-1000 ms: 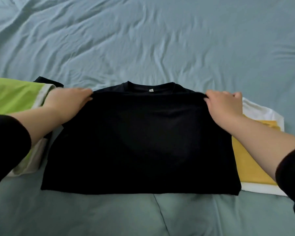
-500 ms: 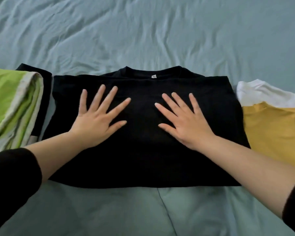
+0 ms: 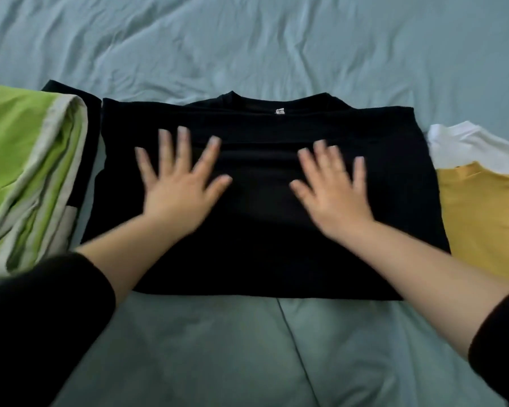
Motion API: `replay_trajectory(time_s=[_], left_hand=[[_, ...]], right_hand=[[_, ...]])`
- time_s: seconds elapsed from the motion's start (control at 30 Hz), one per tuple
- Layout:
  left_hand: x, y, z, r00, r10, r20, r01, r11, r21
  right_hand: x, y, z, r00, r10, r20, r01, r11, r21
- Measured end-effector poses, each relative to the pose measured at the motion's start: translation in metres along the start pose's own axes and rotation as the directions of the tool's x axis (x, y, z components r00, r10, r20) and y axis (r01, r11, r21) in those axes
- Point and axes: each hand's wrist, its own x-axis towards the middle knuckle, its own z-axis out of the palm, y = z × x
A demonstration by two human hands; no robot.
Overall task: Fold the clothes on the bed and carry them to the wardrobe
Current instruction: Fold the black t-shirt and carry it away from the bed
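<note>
Viewed from above: black shirt (image 3: 265, 201) folded into a rectangle, lying flat on the blue-grey bed (image 3: 276, 45), collar at the far edge. Left hand (image 3: 180, 183) and right hand (image 3: 332, 189) pressed flat on it, fingers spread apart, gripping nothing. Left: folded green garment (image 3: 27, 160). Right: folded yellow garment (image 3: 482, 212) over a white garment (image 3: 476, 148). Folding seemingly almost finished; carrying to the wardrobe not yet begun.

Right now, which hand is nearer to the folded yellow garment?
The right hand. It lies flat on the black shirt, on the side toward the yellow garment. The left hand rests on the shirt's far side, nearer the green garment.
</note>
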Motion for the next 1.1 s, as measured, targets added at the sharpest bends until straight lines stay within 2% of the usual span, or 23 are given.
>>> replay_trajectory(time_s=[0.07,0.1,0.17,0.23,0.33,0.4,0.47,0.5,0.53,0.57,0.6,0.63,0.67,0.7,0.77,0.83,0.93,1.0,1.1], left_hand=[[-0.032,0.028,0.016,0.970,0.229,-0.086,-0.224,0.972,0.067],[-0.042,0.023,0.021,0.953,0.298,-0.052,-0.292,0.951,0.105],[-0.054,-0.014,0.030,0.954,0.301,-0.001,-0.297,0.941,0.160],[-0.062,-0.052,0.031,0.966,0.260,0.009,-0.255,0.941,0.220],[-0.072,-0.065,0.026,0.991,0.107,0.084,-0.128,0.946,0.297],[-0.083,-0.047,0.018,0.994,0.019,0.112,-0.045,0.971,0.236],[-0.104,-0.015,0.010,0.981,0.119,0.152,-0.142,0.978,0.150],[-0.118,0.003,0.009,0.960,0.218,0.175,-0.239,0.964,0.114],[-0.132,0.021,0.012,0.936,0.306,0.174,-0.323,0.943,0.077],[-0.142,0.035,0.016,0.918,0.355,0.175,-0.367,0.929,0.039],[-0.147,0.044,0.020,0.921,0.349,0.174,-0.355,0.935,0.001],[-0.148,0.052,0.023,0.938,0.301,0.174,-0.298,0.954,-0.039],[-0.145,0.057,0.024,0.954,0.249,0.169,-0.242,0.968,-0.060],[-0.142,0.063,0.025,0.964,0.224,0.143,-0.217,0.974,-0.063],[-0.133,0.072,0.026,0.973,0.211,0.095,-0.208,0.977,-0.048],[-0.127,0.078,0.028,0.974,0.199,0.107,-0.195,0.980,-0.046],[-0.126,0.082,0.031,0.955,0.198,0.221,-0.187,0.980,-0.069],[-0.128,0.081,0.027,0.937,0.212,0.279,-0.184,0.975,-0.123],[-0.138,0.085,0.011,0.919,0.201,0.338,-0.144,0.972,-0.185]], right_hand=[[-0.022,-0.024,0.015,0.966,-0.252,-0.051,0.246,0.964,-0.100],[-0.029,-0.016,0.018,0.957,-0.290,-0.013,0.286,0.948,-0.140],[-0.042,0.022,0.026,0.977,-0.211,0.028,0.212,0.958,-0.192],[-0.052,0.054,0.028,0.994,-0.111,0.000,0.109,0.970,-0.218],[-0.062,0.058,0.020,1.000,0.021,0.017,-0.017,0.981,-0.194],[-0.082,0.046,0.006,0.998,0.056,0.007,-0.057,0.998,0.014],[-0.121,0.033,-0.008,0.993,0.105,-0.046,-0.081,0.928,0.363],[-0.148,0.025,-0.011,0.978,0.193,-0.075,-0.125,0.839,0.530],[-0.176,0.022,-0.011,0.940,0.338,-0.053,-0.212,0.697,0.685],[-0.201,0.021,-0.008,0.864,0.499,0.061,-0.333,0.477,0.814],[-0.219,0.021,-0.004,0.761,0.592,0.266,-0.450,0.185,0.874],[-0.230,0.024,0.001,0.659,0.572,0.489,-0.532,-0.106,0.840],[-0.233,0.028,0.006,0.591,0.471,0.655,-0.566,-0.335,0.753],[-0.229,0.034,0.011,0.567,0.362,0.740,-0.555,-0.496,0.668],[-0.206,0.038,0.013,0.593,0.293,0.750,-0.388,-0.712,0.585],[-0.177,0.032,0.013,0.629,0.319,0.709,-0.179,-0.828,0.531],[-0.147,0.023,0.004,0.668,0.305,0.678,-0.064,-0.885,0.461],[-0.140,0.022,-0.004,0.653,0.337,0.679,-0.047,-0.876,0.480],[-0.149,0.027,-0.023,0.558,0.504,0.659,-0.052,-0.772,0.634]])
